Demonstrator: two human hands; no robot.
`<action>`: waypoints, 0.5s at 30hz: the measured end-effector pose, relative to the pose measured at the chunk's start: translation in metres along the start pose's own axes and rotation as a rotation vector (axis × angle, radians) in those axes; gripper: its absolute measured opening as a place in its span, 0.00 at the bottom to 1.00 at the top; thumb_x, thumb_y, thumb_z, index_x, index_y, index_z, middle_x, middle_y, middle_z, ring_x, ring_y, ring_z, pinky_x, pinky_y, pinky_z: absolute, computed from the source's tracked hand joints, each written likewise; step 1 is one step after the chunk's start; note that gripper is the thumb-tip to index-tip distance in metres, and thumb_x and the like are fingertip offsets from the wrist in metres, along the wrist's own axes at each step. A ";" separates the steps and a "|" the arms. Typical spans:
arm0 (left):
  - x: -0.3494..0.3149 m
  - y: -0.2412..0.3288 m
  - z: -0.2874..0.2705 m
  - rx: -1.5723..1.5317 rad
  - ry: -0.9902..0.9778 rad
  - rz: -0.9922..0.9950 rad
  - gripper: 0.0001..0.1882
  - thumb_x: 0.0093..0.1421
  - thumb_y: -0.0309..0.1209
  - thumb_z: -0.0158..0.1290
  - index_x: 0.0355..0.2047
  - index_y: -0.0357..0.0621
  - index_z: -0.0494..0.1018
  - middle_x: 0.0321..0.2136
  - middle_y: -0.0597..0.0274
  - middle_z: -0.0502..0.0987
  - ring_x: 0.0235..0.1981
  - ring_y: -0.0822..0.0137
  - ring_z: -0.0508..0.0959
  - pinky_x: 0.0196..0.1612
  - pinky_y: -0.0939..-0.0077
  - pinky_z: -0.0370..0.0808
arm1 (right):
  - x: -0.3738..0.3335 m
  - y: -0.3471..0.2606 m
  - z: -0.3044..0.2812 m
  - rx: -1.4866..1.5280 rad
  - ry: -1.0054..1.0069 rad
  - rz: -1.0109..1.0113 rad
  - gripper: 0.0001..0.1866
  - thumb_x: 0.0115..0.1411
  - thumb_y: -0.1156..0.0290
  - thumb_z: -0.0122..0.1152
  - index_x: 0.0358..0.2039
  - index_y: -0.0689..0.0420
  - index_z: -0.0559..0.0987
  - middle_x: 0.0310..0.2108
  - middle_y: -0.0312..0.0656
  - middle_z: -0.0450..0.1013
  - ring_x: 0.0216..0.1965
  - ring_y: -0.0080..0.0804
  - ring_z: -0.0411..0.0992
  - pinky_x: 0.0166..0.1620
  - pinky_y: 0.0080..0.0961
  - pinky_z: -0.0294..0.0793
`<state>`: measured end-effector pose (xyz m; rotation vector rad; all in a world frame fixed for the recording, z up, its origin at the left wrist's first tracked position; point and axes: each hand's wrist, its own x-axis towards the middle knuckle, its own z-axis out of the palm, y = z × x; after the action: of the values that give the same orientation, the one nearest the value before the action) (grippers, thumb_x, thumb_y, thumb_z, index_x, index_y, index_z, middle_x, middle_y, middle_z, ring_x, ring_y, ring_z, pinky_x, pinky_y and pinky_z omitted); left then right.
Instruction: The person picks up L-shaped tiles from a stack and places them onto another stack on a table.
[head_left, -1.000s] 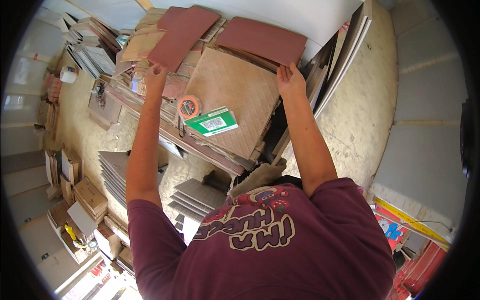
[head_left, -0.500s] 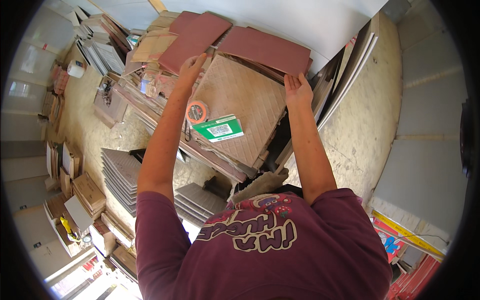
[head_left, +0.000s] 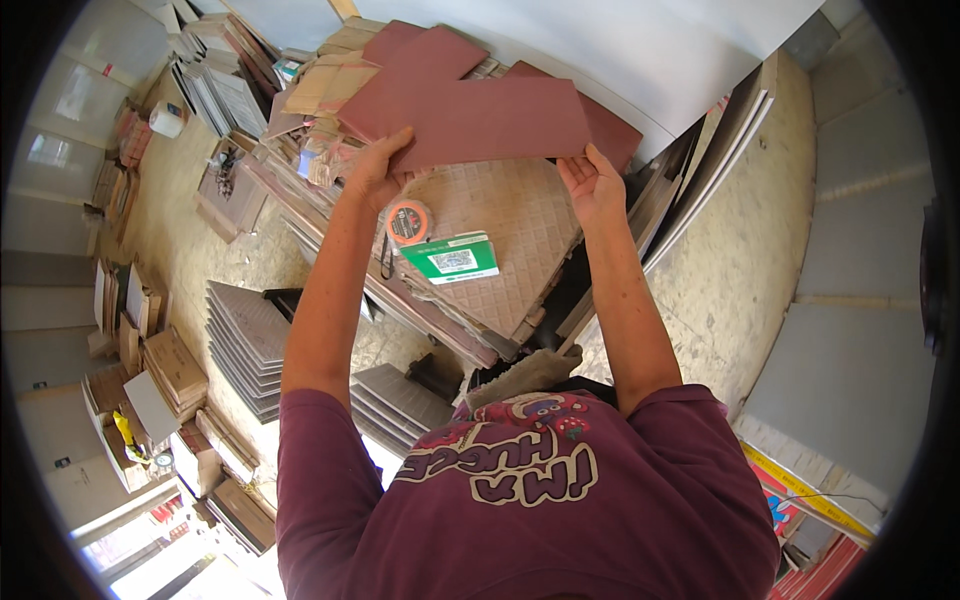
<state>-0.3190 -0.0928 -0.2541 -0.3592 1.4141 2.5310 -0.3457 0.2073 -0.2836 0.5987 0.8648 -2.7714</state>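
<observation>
My left hand (head_left: 376,172) and my right hand (head_left: 594,184) each grip a lower corner of a dark red rectangular tile (head_left: 500,122), held up above a stack. Under it lies a beige tile (head_left: 510,240) with a raised square grid on its face. On that beige tile rest an orange tape roll (head_left: 407,221) and a small green and white box (head_left: 450,258), both close to my left wrist. More dark red tiles (head_left: 410,60) lie beyond the held one.
Stacks of grey tiles (head_left: 245,345) stand on the floor at the left. Large slabs (head_left: 715,160) lean against the wall at the right. Beige tiles (head_left: 325,85) and cardboard boxes (head_left: 170,365) crowd the left side. A white wall (head_left: 640,50) is ahead.
Both hands have moved from the edges of the beige tile up to the dark red tile and lifted it toward me, tilting it over the stack.
</observation>
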 end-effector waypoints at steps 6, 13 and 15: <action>-0.019 -0.014 -0.017 -0.098 0.160 0.160 0.18 0.54 0.30 0.52 0.45 0.39 0.64 0.40 0.60 0.72 0.39 0.68 0.74 0.40 0.76 0.73 | -0.006 0.005 0.010 -0.067 -0.112 0.106 0.15 0.57 0.66 0.52 0.41 0.63 0.68 0.39 0.46 0.69 0.41 0.35 0.69 0.46 0.30 0.69; -0.023 -0.006 -0.057 -0.179 0.338 0.215 0.15 0.54 0.30 0.53 0.42 0.41 0.67 0.39 0.62 0.73 0.39 0.67 0.74 0.41 0.74 0.73 | 0.001 0.003 0.000 0.000 0.018 0.081 0.15 0.57 0.63 0.51 0.40 0.60 0.68 0.36 0.41 0.70 0.34 0.28 0.69 0.39 0.23 0.71; -0.020 -0.004 -0.064 -0.209 0.396 0.233 0.14 0.54 0.29 0.52 0.41 0.42 0.67 0.38 0.62 0.73 0.39 0.65 0.74 0.41 0.71 0.74 | 0.002 0.003 -0.001 0.003 0.034 0.070 0.15 0.57 0.62 0.51 0.38 0.60 0.69 0.34 0.39 0.70 0.31 0.26 0.68 0.36 0.21 0.70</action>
<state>-0.2925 -0.1465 -0.2834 -0.8155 1.3849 2.9300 -0.3463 0.2056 -0.2871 0.6659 0.8299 -2.7082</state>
